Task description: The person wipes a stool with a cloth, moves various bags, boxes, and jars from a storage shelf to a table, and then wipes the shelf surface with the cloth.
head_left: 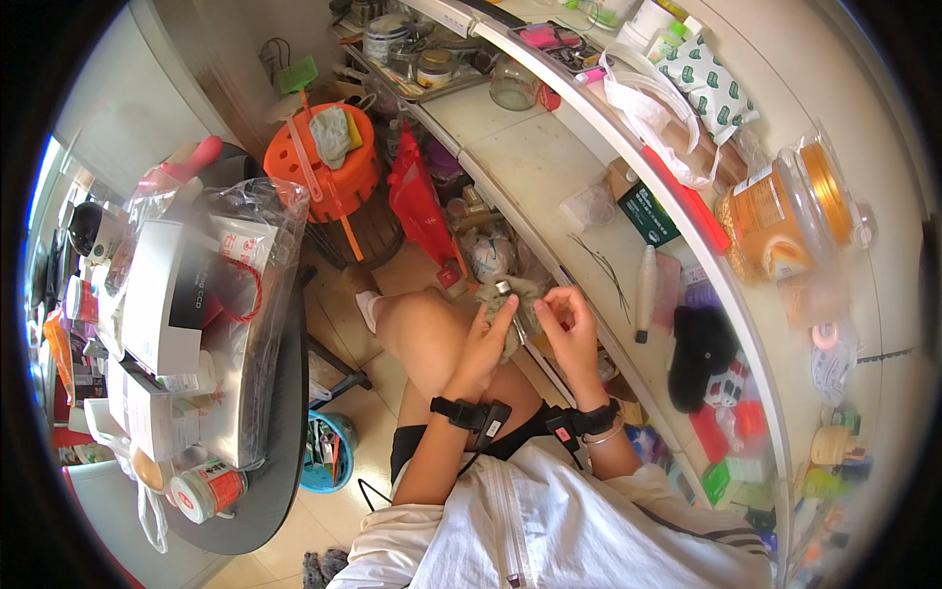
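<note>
Above my lap, my left hand is closed on a small grey-brown fuzzy piece, which looks like soft cloth or knitting. A short shiny metal part shows by my left thumb tip. A slim, silvery length hangs between the two hands; its kind is unclear. Close beside it on the right, my right hand is closed, thumb and fingertips pinched at the fuzzy piece's edge. Whatever lies between those fingertips is too small to make out. Both wrists wear black straps.
On my left, a dark round table carries boxes, jars and plastic-wrapped goods. A blue bin stands below it. Ahead is an orange basket beside a red bag. Cluttered shelves curve along the right, with a white thread cone.
</note>
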{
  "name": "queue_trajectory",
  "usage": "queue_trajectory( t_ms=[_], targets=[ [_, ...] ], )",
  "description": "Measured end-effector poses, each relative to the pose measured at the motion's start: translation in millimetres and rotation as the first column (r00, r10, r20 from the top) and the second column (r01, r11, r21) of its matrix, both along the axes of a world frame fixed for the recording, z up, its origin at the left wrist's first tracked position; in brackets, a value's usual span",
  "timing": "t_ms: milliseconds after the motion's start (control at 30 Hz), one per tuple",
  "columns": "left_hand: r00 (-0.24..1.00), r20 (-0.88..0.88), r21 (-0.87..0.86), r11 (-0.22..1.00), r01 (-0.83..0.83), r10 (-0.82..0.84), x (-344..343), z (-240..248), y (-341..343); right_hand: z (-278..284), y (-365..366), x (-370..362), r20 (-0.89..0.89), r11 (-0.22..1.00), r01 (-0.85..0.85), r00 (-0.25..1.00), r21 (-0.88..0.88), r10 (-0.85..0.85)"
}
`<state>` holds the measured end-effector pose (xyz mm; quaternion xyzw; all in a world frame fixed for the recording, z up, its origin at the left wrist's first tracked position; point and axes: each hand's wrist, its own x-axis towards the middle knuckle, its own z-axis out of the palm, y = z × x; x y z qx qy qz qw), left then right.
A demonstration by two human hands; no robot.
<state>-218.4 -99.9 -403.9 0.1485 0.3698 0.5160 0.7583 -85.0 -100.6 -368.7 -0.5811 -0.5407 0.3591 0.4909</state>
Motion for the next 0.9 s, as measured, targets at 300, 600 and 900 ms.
queue_trajectory(
  t_ms=[300,600,900],
  targets=[
    [0.925,-0.354,0.157,0.967,0.201,-0.135,7.2,-9.9,-0.4,14.8,16.5,14.1,0.257,0.97,-0.209,0.938,-0.122,0.234],
    [0.876,-0.456,0.184,0.947,0.263,-0.155,8.9,-2.1,0.7,11.8,15.5,25.2,0.155,0.981,-0.166,0.971,-0.104,0.181],
    [0.985,0.167,-0.068,0.997,-0.037,0.048,2.1,-14.3,9.5,23.9,-7.8,5.1,0.327,0.984,-0.17,0.928,-0.049,0.177]
  ],
)
